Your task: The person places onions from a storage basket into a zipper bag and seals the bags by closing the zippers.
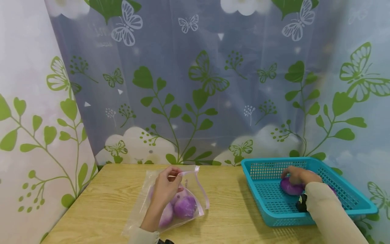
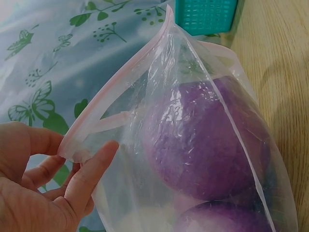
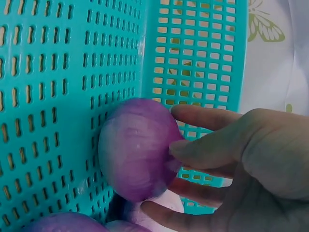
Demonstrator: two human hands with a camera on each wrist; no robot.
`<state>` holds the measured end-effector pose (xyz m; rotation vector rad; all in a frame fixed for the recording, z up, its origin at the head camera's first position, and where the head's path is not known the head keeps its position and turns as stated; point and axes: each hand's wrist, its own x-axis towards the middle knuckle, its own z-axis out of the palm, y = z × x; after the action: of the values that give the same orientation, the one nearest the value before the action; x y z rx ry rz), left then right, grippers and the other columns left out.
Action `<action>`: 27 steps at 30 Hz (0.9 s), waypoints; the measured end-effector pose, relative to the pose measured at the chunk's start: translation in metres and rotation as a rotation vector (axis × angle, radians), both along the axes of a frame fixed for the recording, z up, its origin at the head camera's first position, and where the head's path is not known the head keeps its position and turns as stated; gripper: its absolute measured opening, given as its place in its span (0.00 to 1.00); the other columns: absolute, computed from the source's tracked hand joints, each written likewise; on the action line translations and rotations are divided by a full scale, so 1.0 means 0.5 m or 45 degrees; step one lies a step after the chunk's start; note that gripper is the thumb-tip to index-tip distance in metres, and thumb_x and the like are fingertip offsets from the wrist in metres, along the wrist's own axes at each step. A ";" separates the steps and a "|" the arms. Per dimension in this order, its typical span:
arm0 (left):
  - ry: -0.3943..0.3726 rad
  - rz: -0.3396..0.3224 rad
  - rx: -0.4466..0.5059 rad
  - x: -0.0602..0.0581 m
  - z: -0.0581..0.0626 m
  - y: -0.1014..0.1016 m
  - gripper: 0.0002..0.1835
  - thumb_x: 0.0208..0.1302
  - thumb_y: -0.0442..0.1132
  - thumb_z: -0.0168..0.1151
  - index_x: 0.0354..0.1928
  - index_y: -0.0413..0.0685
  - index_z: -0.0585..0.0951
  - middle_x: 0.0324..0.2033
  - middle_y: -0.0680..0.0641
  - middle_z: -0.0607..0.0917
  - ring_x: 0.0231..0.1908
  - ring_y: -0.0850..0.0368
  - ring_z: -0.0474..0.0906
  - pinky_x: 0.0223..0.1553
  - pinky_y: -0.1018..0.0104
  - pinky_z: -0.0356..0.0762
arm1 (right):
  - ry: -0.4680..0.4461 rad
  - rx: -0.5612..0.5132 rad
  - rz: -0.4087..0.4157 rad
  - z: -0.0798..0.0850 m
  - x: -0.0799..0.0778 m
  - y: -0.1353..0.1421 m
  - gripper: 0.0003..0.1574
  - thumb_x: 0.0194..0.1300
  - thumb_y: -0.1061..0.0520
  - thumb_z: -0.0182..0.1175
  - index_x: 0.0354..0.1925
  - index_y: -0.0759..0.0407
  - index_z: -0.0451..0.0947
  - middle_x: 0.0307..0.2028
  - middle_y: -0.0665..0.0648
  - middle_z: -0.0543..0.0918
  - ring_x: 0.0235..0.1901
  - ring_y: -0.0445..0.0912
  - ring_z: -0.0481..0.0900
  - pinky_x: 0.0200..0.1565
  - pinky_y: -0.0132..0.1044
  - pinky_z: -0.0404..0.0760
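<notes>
Curtain (image 1: 243, 112) with illegible lettering (image 1: 102, 32) behind onions (image 1: 185, 207)

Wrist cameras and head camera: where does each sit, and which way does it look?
Head: worn on the head, looks forward and down at the table; left hand, right hand and sleeves show.
Left wrist: worn there, looks at the left hand pinching the clear bag.
Right wrist: worn there, looks into the blue basket, where the right hand grips a purple onion.
Head and left wrist views share the bag and basket.
</notes>
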<state>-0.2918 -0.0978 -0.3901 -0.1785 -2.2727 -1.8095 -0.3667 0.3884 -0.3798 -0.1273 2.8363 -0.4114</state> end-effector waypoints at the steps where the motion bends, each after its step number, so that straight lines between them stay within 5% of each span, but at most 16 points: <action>1: 0.000 0.001 -0.002 0.000 0.000 0.000 0.06 0.72 0.33 0.61 0.47 0.40 0.82 0.48 0.36 0.84 0.36 0.54 0.84 0.31 0.64 0.92 | 0.003 -0.001 0.001 0.000 0.000 -0.002 0.27 0.63 0.75 0.49 0.59 0.67 0.79 0.60 0.83 0.71 0.43 0.58 0.74 0.33 0.37 0.80; 13: 0.002 0.007 -0.007 0.000 0.000 0.001 0.06 0.71 0.33 0.60 0.46 0.40 0.82 0.47 0.36 0.84 0.35 0.54 0.84 0.31 0.64 0.92 | -0.068 -0.079 -0.109 0.005 0.007 0.000 0.33 0.69 0.62 0.63 0.69 0.65 0.66 0.61 0.83 0.68 0.43 0.58 0.77 0.37 0.44 0.86; 19: -0.005 0.003 -0.006 0.001 0.001 0.001 0.06 0.72 0.32 0.60 0.46 0.40 0.82 0.47 0.36 0.83 0.36 0.54 0.84 0.31 0.64 0.92 | -0.059 -0.095 -0.106 0.007 0.012 -0.005 0.34 0.68 0.57 0.67 0.68 0.63 0.69 0.60 0.81 0.69 0.40 0.56 0.77 0.32 0.42 0.83; 27: -0.008 0.009 -0.004 0.000 0.001 0.002 0.06 0.72 0.32 0.60 0.46 0.40 0.82 0.47 0.37 0.83 0.36 0.54 0.84 0.31 0.64 0.92 | -0.108 -0.303 -0.078 0.002 0.009 -0.012 0.35 0.68 0.59 0.68 0.68 0.67 0.70 0.60 0.79 0.70 0.46 0.56 0.84 0.42 0.51 0.92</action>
<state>-0.2918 -0.0970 -0.3895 -0.1656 -2.2773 -1.8056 -0.3622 0.3822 -0.3789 -0.0680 2.7038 -0.7492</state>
